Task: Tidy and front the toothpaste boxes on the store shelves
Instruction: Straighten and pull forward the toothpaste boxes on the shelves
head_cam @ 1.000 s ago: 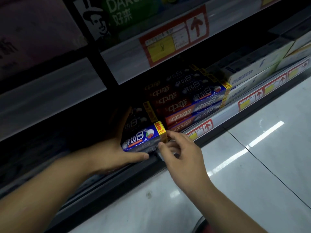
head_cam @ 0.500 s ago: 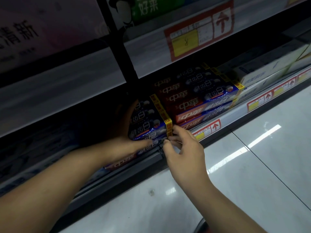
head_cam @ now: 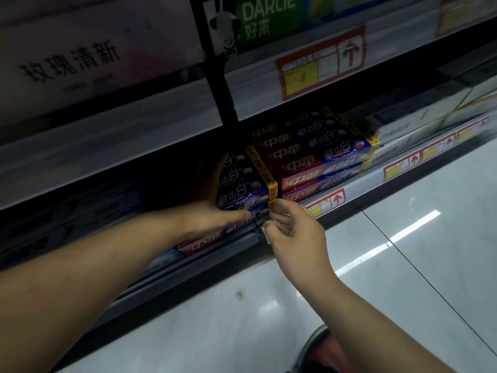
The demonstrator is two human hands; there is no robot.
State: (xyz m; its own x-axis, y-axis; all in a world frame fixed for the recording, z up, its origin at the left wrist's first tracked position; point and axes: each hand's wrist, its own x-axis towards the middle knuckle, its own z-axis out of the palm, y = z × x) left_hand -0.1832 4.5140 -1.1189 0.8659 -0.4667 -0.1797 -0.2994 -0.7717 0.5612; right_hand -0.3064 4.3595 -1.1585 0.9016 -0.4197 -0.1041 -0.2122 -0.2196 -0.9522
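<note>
Closest to me is the toe of my shoe (head_cam: pixel 321 351) on the shiny white floor (head_cam: pixel 403 278), and both my arms reach up from there to the bottom shelf (head_cam: pixel 242 239).

My right hand (head_cam: pixel 294 231) is at the yellow end of the stack of blue toothpaste boxes (head_cam: pixel 243 188). Its fingers are curled, with the fingertips (head_cam: pixel 277 208) right on that end flap. It's dark down there, so I honestly can't tell if I'm pinching the flap or just nudging it.

My left hand (head_cam: pixel 212 208) is on the other side of the same stack. The fingers are flat and straight up the back of it, and the thumb is laid along the front of a lower box. So it's spread out and pressing, not gripping.

The stack sits at the front edge of the shelf, just beside a row of red and blue boxes (head_cam: pixel 309 162) to its right. White boxes (head_cam: pixel 403 122) come after those. Red and yellow price tags (head_cam: pixel 326 201) run along the rail below them.

Further up there's a bigger price label (head_cam: pixel 320 65) on the next shelf. A green Darlie box (head_cam: pixel 269 20) and a pink box (head_cam: pixel 80 57) sit above it.
</note>
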